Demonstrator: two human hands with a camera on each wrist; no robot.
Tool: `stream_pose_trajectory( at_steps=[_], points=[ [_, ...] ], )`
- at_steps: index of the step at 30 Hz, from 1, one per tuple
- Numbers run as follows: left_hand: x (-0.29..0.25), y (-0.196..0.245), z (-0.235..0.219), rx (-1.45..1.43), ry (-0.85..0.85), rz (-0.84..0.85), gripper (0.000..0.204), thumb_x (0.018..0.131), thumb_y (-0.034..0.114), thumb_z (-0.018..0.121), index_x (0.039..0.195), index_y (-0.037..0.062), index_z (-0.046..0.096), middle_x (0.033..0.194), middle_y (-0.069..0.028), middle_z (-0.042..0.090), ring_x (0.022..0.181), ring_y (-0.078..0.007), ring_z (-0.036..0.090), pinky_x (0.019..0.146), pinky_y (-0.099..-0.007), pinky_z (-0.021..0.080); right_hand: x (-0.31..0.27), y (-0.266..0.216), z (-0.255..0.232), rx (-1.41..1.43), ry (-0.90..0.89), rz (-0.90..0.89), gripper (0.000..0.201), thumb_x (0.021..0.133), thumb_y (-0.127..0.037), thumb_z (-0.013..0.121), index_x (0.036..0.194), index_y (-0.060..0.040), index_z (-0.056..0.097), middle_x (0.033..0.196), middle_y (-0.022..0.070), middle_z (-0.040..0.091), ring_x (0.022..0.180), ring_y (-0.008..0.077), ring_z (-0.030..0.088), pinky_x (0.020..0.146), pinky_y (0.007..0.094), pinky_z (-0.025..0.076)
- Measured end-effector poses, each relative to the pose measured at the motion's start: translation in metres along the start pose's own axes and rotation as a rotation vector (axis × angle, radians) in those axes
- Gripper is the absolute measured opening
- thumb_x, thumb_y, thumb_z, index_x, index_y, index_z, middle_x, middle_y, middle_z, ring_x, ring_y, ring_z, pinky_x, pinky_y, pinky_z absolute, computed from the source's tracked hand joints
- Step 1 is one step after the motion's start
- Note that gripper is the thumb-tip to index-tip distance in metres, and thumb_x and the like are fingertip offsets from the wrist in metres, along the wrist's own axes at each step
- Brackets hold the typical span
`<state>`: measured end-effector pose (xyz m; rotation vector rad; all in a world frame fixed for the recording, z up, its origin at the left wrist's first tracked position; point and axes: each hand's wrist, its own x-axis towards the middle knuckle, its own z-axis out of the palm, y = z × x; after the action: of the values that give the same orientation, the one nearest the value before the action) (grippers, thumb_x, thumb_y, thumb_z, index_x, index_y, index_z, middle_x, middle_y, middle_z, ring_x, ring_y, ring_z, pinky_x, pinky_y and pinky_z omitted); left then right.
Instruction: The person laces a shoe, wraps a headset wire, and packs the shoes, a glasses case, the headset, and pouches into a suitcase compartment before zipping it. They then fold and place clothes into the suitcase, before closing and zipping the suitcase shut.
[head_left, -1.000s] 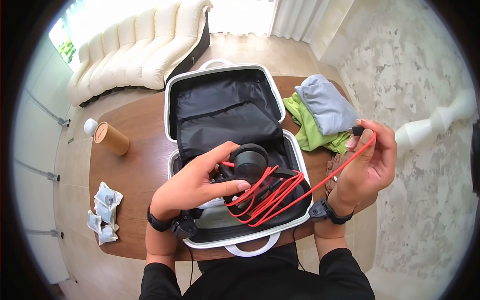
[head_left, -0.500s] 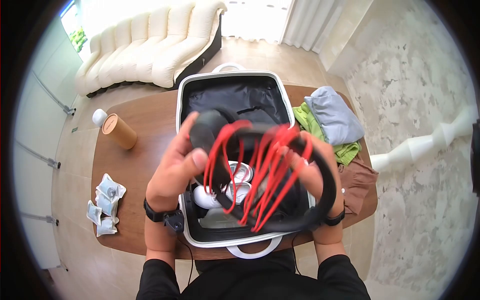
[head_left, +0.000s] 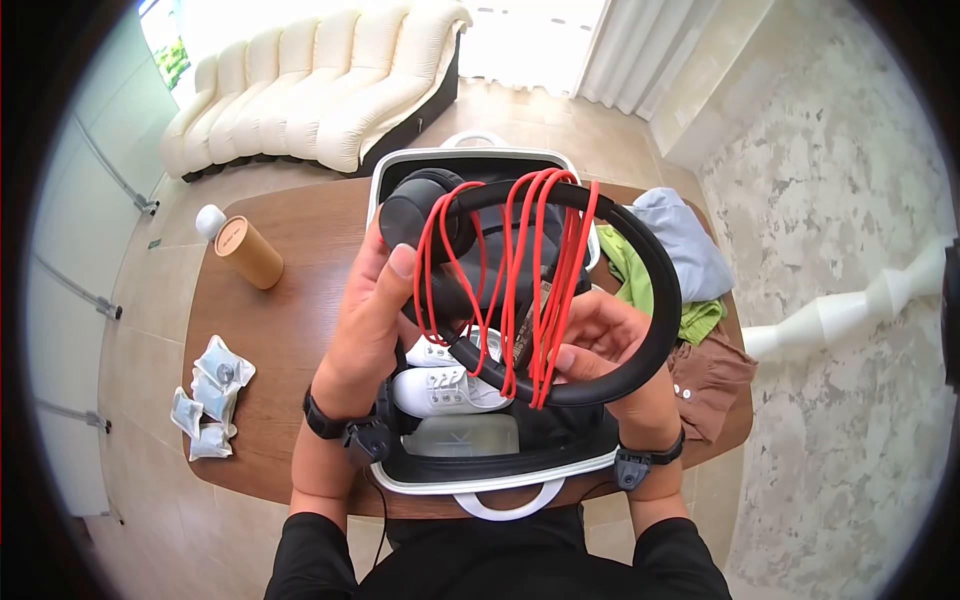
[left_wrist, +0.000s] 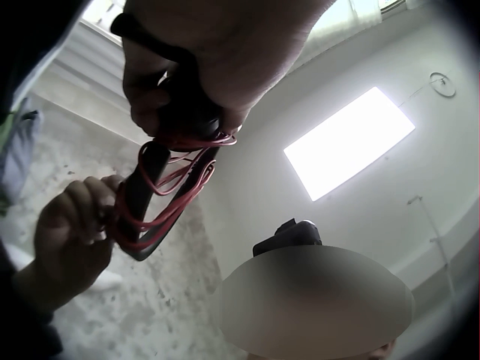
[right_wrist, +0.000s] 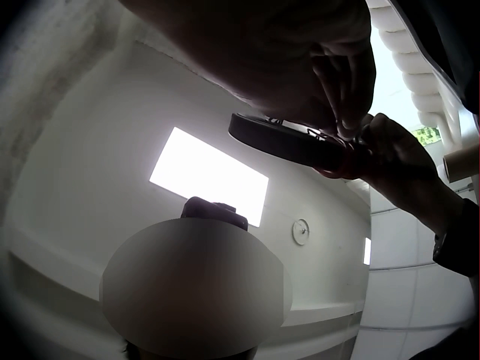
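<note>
Black headphones (head_left: 655, 300) with a red cable (head_left: 520, 270) wound round the band are held up over the open white case (head_left: 560, 470). My left hand (head_left: 375, 310) grips the ear cup (head_left: 415, 215) end, thumb laid across the cable loops. My right hand (head_left: 600, 345) grips the lower band and pinches the cable against it. In the left wrist view the headphones (left_wrist: 142, 199) and red cable (left_wrist: 176, 184) hang between both hands. In the right wrist view the headphones (right_wrist: 285, 142) show as a dark band under my right hand's fingers.
White sneakers (head_left: 445, 390) lie in the case. On the wooden table (head_left: 260, 330) stand a cardboard tube (head_left: 248, 252) and a white bottle (head_left: 210, 220), with plastic packets (head_left: 210, 400) at left. Grey, green and brown folded clothes (head_left: 690, 260) lie at right. A cream sofa (head_left: 310, 90) stands beyond.
Both hands have lifted the headphones out of the case toward the head camera. The red cable, stretched out to the right a second ago, is now wound round the band.
</note>
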<state>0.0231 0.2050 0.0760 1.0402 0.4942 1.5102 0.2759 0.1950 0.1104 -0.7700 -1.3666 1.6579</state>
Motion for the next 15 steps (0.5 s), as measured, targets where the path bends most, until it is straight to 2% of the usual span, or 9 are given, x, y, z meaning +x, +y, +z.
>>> stream_pose_trajectory(
  at_steps=[4, 8, 10, 15],
  points=[
    [-0.003, 0.008, -0.003, 0.116, -0.08, 0.012, 0.063, 0.106, 0.042, 0.061, 0.15, 0.0033, 0.04, 0.127, -0.0087, 0.063, 0.105, -0.0104, 0.066, 0.089, -0.0264, 0.056, 0.0, 0.004, -0.003, -0.024, -0.037, -0.002, 0.024, 0.094, -0.003, 0.077, 0.113, 0.0014, 0.064, 0.098, 0.0072, 0.073, 0.091, 0.013, 0.072, 0.081, 0.0255, 0.06],
    [-0.003, 0.006, -0.014, 0.175, -0.103, -0.013, 0.068, 0.103, 0.044, 0.066, 0.15, 0.0029, 0.04, 0.123, -0.0081, 0.064, 0.103, -0.0111, 0.066, 0.087, -0.0258, 0.055, -0.002, -0.002, 0.002, -0.001, -0.032, 0.021, 0.022, 0.095, -0.003, 0.076, 0.113, 0.0009, 0.064, 0.098, 0.0039, 0.07, 0.096, 0.0126, 0.07, 0.082, 0.0252, 0.058],
    [-0.003, 0.006, -0.008, 0.202, -0.08, 0.06, 0.072, 0.1, 0.046, 0.07, 0.15, 0.0025, 0.04, 0.125, -0.0075, 0.063, 0.108, -0.012, 0.064, 0.09, -0.0272, 0.054, -0.001, -0.002, 0.001, -0.041, -0.046, 0.003, 0.021, 0.095, -0.003, 0.076, 0.113, 0.0004, 0.064, 0.098, 0.0031, 0.07, 0.096, 0.0123, 0.069, 0.082, 0.0253, 0.057],
    [-0.005, 0.01, -0.009, 0.18, -0.084, 0.048, 0.073, 0.099, 0.041, 0.074, 0.15, 0.0017, 0.04, 0.131, -0.0073, 0.061, 0.117, -0.0127, 0.059, 0.101, -0.0294, 0.048, 0.001, 0.006, -0.001, -0.051, -0.116, -0.061, 0.021, 0.095, -0.003, 0.075, 0.113, -0.0011, 0.064, 0.099, 0.003, 0.07, 0.095, 0.0112, 0.069, 0.08, 0.0257, 0.056]
  ],
)
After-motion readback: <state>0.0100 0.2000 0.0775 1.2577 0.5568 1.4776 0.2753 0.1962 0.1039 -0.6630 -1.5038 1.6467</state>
